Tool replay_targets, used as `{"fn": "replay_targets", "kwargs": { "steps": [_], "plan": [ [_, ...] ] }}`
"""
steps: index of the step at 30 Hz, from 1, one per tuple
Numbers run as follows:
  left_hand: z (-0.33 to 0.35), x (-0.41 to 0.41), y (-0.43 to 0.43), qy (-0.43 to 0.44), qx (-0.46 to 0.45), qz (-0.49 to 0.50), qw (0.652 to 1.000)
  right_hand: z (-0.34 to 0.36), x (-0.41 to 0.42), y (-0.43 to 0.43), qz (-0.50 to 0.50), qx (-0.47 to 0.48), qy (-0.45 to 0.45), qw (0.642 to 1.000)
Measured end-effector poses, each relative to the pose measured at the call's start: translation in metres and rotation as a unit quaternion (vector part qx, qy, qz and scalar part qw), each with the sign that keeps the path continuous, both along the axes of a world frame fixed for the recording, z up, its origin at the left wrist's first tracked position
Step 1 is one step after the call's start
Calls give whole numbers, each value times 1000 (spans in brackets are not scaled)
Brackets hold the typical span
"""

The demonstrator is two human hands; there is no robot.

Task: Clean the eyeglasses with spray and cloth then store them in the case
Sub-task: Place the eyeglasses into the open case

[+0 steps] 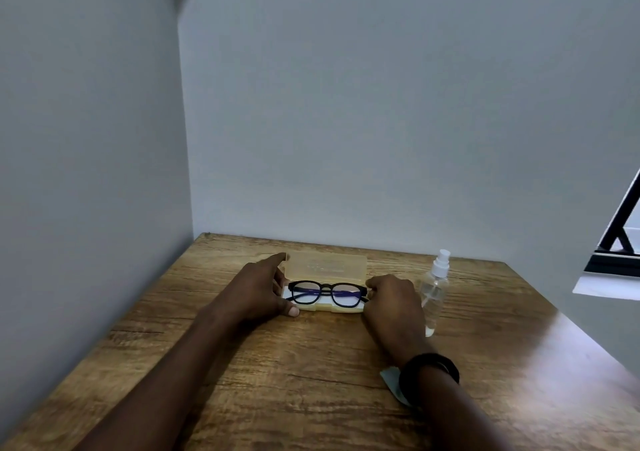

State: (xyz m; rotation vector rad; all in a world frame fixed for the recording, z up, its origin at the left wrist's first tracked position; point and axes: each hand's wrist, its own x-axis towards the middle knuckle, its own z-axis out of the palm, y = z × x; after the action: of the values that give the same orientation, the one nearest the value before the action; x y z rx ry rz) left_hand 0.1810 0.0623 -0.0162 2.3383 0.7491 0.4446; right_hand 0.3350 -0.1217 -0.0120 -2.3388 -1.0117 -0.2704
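The left hand (263, 288) is spread wide against the left end of the case (325, 267). Its forefinger reaches straight out to touch the corner of the raised lid, and its thumb lies flat on the table (277, 381) at the case's front corner. It braces the case rather than clutching it. The right hand (394, 301) sits knuckles-up at the other end, fingers bent with their tips against the case beside the hinge of the eyeglasses (327, 293). From here I cannot tell whether they pinch anything. The black-framed glasses lie folded in the open yellowish case, lenses facing up. A black band (429, 369) circles the right wrist, and a pale cloth (391, 383) pokes out from beneath it. A clear spray bottle (434, 291) stands upright just right of that hand.
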Motion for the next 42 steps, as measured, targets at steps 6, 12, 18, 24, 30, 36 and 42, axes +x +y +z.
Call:
{"fn": "replay_targets", "kwargs": {
  "steps": [6,12,18,24,30,36,42],
  "plan": [
    [0,0,1,9,4,4,1000,3,-2,-2,-9,22,0,1000],
    [0,-1,1,15,6,3,1000,5,-3,-1,18,73,22,997],
    [1,-1,1,17,9,0,1000,1,-2,-1,34,98,36,994],
    [4,-3,-1,21,5,-2,1000,-5,2,4,50,66,29,996],
    [7,-3,-2,29,-4,1,1000,-3,7,1,34,66,8,997],
    [9,-2,-2,22,-13,17,1000,19,7,-8,44,63,33,996],
    [11,-1,-3,25,-24,35,999,51,1,-31,91,-144,160,972]
  ]
}}
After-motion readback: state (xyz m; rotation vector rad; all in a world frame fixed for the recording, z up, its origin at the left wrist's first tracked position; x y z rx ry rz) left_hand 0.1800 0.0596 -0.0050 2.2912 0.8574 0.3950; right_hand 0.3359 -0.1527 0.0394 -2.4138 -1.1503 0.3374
